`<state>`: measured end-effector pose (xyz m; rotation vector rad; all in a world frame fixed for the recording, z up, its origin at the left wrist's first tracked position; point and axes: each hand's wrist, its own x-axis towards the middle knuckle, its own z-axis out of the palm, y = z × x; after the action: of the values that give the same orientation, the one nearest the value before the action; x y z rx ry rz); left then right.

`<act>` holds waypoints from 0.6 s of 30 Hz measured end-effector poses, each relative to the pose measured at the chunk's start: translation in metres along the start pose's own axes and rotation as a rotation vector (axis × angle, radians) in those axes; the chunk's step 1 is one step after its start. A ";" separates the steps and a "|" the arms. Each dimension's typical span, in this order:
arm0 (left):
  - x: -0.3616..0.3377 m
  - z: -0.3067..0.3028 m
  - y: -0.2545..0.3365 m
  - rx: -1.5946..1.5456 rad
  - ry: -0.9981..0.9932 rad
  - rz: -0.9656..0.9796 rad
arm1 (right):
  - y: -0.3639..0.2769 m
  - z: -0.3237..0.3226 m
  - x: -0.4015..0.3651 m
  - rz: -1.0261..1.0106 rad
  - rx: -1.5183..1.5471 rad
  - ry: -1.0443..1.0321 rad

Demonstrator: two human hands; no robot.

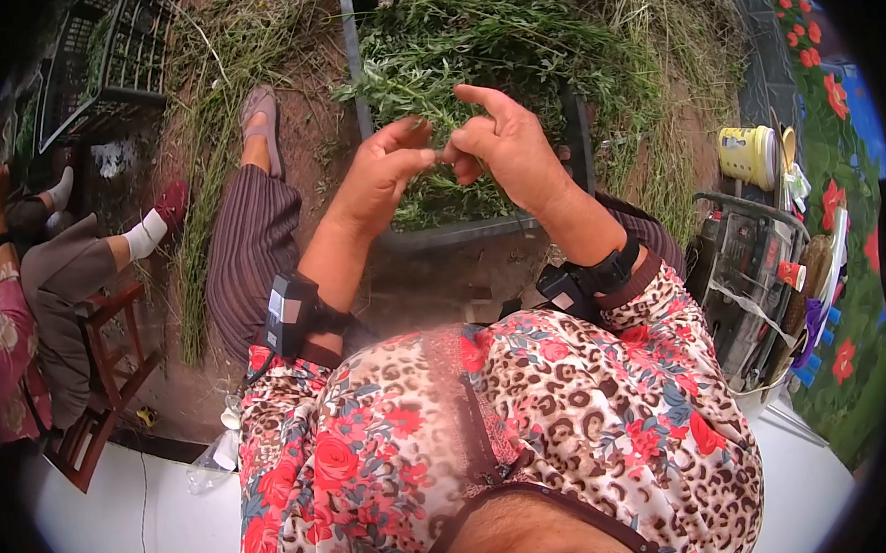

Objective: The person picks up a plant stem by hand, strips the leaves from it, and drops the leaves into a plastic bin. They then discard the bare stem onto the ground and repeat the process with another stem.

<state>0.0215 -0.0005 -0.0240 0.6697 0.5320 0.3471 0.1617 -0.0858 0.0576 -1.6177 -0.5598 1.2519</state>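
Note:
My left hand [386, 177] and my right hand [505, 153] come together over a dark plastic crate [461, 233] full of cut leafy green plants [511, 43]. The left thumb and fingers are closed in a pinch, its thumb tip close to the right fingers. On the right hand the index finger sticks out while the thumb and other fingers press together. Anything between the fingertips is too small to make out. A paler leafy sprig [419, 100] lies just beyond the fingers, and whether a hand grips its stem cannot be seen.
Loose stalks [236, 47] and more plant heaps [664, 95] cover the floor on both sides. Another person [49, 307] sits at left by a wooden chair [104, 394] and a black crate [112, 69]. At right stand a yellow bucket [747, 155] and a clear bin [753, 270].

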 end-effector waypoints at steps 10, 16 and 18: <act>0.004 -0.007 0.004 -0.255 -0.128 -0.140 | 0.014 0.008 -0.002 -0.308 -0.601 0.073; 0.000 -0.005 0.009 -0.258 -0.050 -0.186 | 0.014 0.009 -0.002 -0.413 -0.702 0.051; 0.001 -0.006 0.007 -0.266 0.008 -0.162 | 0.011 0.008 -0.001 -0.431 -0.718 0.044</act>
<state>0.0183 0.0081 -0.0241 0.3660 0.5325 0.2623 0.1515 -0.0882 0.0480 -1.9414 -1.3587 0.7166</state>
